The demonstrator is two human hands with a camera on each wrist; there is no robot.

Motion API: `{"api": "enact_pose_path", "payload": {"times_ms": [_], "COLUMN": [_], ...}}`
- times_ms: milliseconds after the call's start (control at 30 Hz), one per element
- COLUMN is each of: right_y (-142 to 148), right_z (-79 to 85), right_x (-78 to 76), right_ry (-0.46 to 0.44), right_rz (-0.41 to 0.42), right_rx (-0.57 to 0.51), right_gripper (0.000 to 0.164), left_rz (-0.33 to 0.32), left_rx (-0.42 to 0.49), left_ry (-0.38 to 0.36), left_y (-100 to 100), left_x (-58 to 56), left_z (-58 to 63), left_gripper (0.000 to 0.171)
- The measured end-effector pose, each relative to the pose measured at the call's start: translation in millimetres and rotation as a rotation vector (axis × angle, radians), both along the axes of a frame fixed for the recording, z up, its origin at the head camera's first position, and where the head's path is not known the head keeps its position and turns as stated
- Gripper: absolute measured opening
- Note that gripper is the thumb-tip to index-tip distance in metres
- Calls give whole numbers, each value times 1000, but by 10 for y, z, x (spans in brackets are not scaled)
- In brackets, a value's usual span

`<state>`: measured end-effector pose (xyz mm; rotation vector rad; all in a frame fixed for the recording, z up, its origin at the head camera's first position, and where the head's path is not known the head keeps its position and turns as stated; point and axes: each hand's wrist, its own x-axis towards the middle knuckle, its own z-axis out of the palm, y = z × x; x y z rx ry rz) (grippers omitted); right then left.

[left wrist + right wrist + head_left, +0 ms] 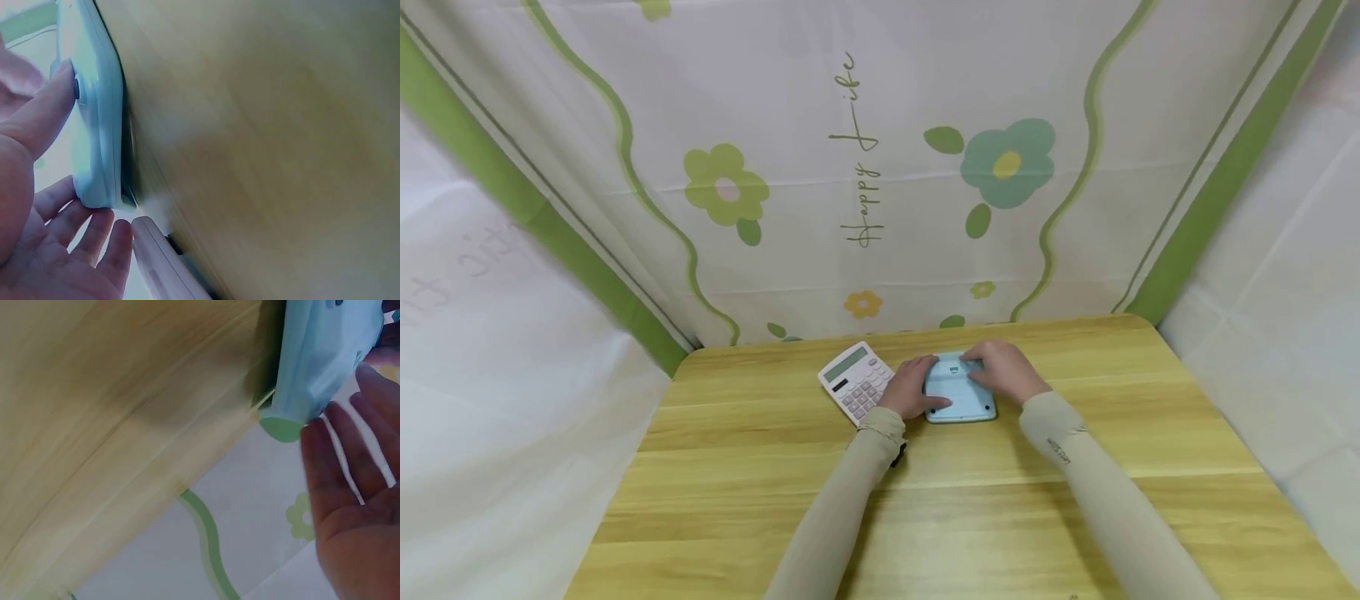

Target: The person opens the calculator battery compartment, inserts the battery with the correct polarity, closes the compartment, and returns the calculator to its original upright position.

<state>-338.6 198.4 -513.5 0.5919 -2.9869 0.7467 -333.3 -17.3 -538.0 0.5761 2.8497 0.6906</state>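
Observation:
A light blue calculator (961, 402) lies back side up on the table, with small dark feet at its near corners and a small latch near its far edge. My left hand (908, 392) grips its left side, thumb (59, 94) over the back and fingers along the edge. At the far right corner my right hand (1007, 372) holds it, with thumb and forefinger at the back close to the latch; the other fingers (322, 450) reach the side. A pale pink calculator (852, 379) lies face up just left of my left hand, which partly covers it.
The wooden table (737, 467) ends at a hanging white cloth (805, 275) printed with flowers and lettering. More white cloth hangs on the left (497, 400) and right (1285, 333). Something small and black (898, 456) shows under my left wrist.

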Motion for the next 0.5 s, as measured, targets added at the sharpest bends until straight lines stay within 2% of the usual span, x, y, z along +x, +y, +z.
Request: {"api": "enact_pose_path", "payload": {"times_ms": [133,333,500], "right_y": [67,68,55], "right_z": [1,-8,-3], "right_x": [38,68,81], "right_ry": [-62,-140,-142], "right_rz": [-48,-25,-24], "right_rx": [-12,-20,17], "right_gripper": [40,65,67], "left_rz": [5,57,100], "left_rx": [-6,22,81], "left_ry": [5,44,43], "left_y": [-6,19,86], "left_x": [14,46,89], "left_z": [30,19,-11], "left_gripper": [85,85,93]}}
